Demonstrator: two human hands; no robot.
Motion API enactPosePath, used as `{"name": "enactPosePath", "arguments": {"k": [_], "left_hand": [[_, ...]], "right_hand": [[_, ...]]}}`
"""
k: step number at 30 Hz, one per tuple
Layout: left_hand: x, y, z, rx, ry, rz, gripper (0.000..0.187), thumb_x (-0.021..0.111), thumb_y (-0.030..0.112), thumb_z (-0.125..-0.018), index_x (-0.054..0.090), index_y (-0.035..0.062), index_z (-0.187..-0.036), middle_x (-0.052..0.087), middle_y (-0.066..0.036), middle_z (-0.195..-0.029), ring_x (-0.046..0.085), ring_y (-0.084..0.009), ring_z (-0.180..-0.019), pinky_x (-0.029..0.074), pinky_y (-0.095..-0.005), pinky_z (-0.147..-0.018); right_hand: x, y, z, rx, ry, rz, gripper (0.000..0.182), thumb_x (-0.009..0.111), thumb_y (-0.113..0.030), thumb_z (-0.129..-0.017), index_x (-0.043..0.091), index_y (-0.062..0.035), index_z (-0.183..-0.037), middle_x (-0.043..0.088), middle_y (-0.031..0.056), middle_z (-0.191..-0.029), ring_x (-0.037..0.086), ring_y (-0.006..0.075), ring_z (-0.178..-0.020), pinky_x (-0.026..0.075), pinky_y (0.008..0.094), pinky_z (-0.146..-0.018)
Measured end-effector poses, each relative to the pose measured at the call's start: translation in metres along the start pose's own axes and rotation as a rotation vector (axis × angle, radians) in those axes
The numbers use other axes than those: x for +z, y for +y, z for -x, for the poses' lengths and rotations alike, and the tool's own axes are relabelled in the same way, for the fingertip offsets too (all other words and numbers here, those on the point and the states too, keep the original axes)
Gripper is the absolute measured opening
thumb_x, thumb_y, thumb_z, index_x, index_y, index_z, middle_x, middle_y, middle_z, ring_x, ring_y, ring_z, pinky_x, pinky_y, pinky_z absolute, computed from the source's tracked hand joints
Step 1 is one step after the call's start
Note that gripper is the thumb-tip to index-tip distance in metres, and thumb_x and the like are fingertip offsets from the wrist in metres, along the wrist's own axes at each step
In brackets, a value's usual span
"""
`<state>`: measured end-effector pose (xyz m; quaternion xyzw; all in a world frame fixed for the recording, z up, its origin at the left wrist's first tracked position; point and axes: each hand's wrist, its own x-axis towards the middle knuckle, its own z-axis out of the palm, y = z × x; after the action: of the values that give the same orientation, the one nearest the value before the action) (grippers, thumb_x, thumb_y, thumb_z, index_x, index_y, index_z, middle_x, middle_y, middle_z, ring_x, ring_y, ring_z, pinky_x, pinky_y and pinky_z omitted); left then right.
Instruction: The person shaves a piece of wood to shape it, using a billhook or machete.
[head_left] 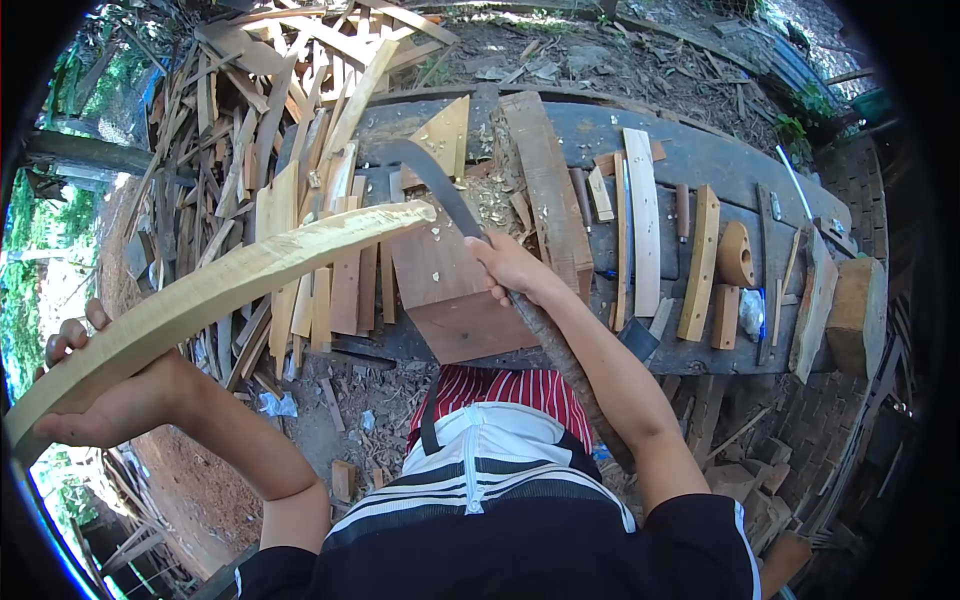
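Note:
My left hand (120, 385) is wrapped round the lower left end of a long, curved pale wooden piece (250, 265), which slants up to the right. Its far end looks freshly cut and lies close to the blade. In my right hand (510, 268) is a long knife with a curved dark blade (440, 185); its long handle runs back under my right forearm. The blade and the wooden piece appear side by side; whether they touch I cannot tell. Beneath them a brown wood block (465, 325) stands at the bench's near edge, with pale chips about it.
A dark workbench (720, 160) holds a thick brown plank (545, 180), a pale board (640, 220), a strip with holes (699, 262), a rounded wooden piece (736, 252) and chisels. Scrap wood (230, 150) is heaped at the left. Another block (858, 310) is at the right end.

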<state>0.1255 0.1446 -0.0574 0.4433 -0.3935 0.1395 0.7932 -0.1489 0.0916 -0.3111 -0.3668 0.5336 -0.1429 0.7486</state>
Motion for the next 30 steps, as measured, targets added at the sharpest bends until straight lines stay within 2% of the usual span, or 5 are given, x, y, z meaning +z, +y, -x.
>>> {"name": "enactPosePath", "arguments": {"k": [9,11,12,26,30], "left_hand": [[0.016,-0.006,-0.019,-0.091,-0.325,0.322,0.039,0.050,0.046,-0.082,0.050,0.0073,-0.079,0.047,-0.005,-0.072,0.045,-0.0168,-0.062,0.041,-0.0323,-0.058],[0.030,0.002,-0.013,-0.075,-0.286,0.251,0.040,0.050,0.047,-0.081,0.048,0.0080,-0.078,0.045,-0.004,-0.071,0.044,-0.0162,-0.059,0.040,-0.0314,-0.056],[0.033,0.004,-0.014,-0.078,-0.275,0.211,0.040,0.050,0.049,-0.081,0.047,0.0085,-0.077,0.044,-0.004,-0.070,0.042,-0.0159,-0.058,0.039,-0.0312,-0.056],[0.014,-0.011,-0.016,-0.133,-0.348,0.423,0.040,0.047,0.056,-0.083,0.049,0.0155,-0.085,0.039,-0.005,-0.066,0.041,-0.0145,-0.052,0.036,-0.0296,-0.051],[0.021,-0.001,-0.019,-0.162,-0.483,0.440,0.039,0.041,0.050,-0.088,0.052,0.0129,-0.085,0.044,-0.006,-0.067,0.044,-0.0151,-0.054,0.038,-0.0293,-0.054]], "right_hand": [[0.038,-0.131,0.111,-1.109,0.050,0.208,0.037,0.049,-0.039,-0.099,0.049,-0.0016,-0.104,0.044,0.0005,-0.058,0.044,0.0108,-0.041,0.033,0.0279,-0.037],[0.038,-0.139,0.118,-1.314,0.345,0.388,0.036,0.047,-0.034,-0.097,0.045,0.0013,-0.104,0.053,0.0162,-0.055,0.056,0.0398,-0.047,0.044,0.0470,-0.047],[0.038,-0.124,0.105,-1.288,0.323,0.374,0.027,0.051,-0.028,-0.098,0.044,-0.0029,-0.094,0.044,0.0075,-0.050,0.049,0.0207,-0.042,0.039,0.0355,-0.043],[0.005,-0.032,0.009,0.024,-0.309,-0.018,0.038,0.045,-0.036,-0.098,0.048,0.0020,-0.100,0.051,0.0079,-0.066,0.050,0.0174,-0.039,0.042,0.0322,-0.035],[0.020,-0.049,0.030,-0.269,-0.014,0.581,0.039,0.045,-0.039,-0.099,0.047,-0.0002,-0.105,0.047,0.0064,-0.061,0.047,0.0158,-0.041,0.042,0.0324,-0.038]]}}
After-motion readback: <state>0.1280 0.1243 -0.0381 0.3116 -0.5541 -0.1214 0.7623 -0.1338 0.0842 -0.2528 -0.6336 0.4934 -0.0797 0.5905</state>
